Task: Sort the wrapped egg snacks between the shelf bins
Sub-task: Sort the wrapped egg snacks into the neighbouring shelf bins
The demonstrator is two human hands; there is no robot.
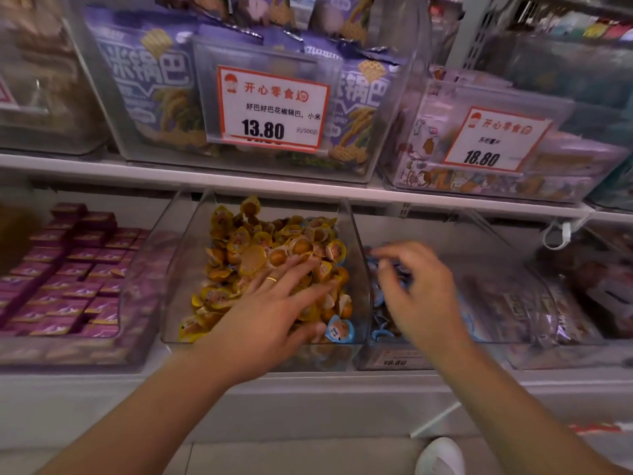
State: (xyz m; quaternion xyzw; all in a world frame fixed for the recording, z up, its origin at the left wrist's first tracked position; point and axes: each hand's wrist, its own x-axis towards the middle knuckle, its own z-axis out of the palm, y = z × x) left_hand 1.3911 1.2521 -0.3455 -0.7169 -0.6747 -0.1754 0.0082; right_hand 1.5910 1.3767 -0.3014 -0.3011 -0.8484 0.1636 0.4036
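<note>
A clear middle bin (359, 269) holds a heap of yellow-wrapped egg snacks (253, 248). One blue-wrapped egg snack (339, 329) lies at its front right corner. My left hand (274, 310) lies flat on the yellow heap with fingers spread and a ring on one finger. The bin to the right (479, 241) holds blue-wrapped egg snacks (380, 296). My right hand (418, 286) hovers over that bin's left side, fingers curled down; it is blurred and I cannot see whether it holds a snack.
Purple boxes (68, 269) fill the bin on the left. Dark wrapped packs (531, 303) lie to the right of the blue snacks. The upper shelf carries bins of purple snack bags (147, 84) with price cards (272, 108). A white shoe (440, 457) shows on the floor.
</note>
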